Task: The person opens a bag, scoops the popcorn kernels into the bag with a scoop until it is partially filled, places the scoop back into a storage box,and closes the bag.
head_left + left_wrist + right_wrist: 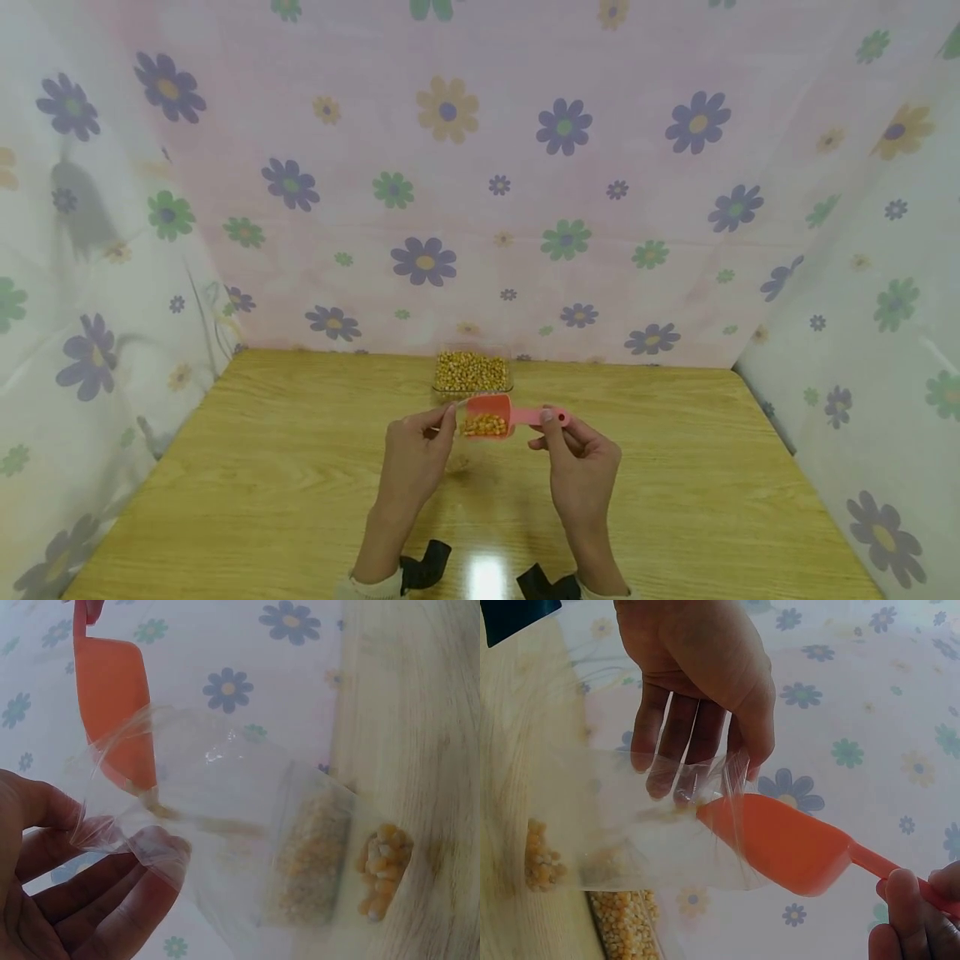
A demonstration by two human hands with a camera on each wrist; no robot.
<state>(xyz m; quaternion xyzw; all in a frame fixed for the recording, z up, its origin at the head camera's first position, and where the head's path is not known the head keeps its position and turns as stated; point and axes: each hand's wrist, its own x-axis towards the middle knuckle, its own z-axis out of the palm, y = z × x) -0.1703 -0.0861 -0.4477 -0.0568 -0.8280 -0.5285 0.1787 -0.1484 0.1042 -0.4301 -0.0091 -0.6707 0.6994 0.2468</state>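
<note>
My left hand [417,454] pinches the rim of a clear plastic bag [225,761] between thumb and fingers. Some corn kernels [387,870] lie in the bottom of the bag. By its handle, my right hand [583,467] grips a pink-orange scoop [787,844], whose tip sits inside the bag's mouth. More kernels [486,426] rest in the scoop's bowl. In the left wrist view a blurred streak of kernels [217,823] runs from the scoop's tip into the bag. The bag is barely visible in the head view.
A clear box [472,390] full of corn kernels stands at the back of the wooden table [300,467], beyond the hands. Flowered curtains [480,167] hang behind the table and on both sides. Black straps [426,565] are at both wrists.
</note>
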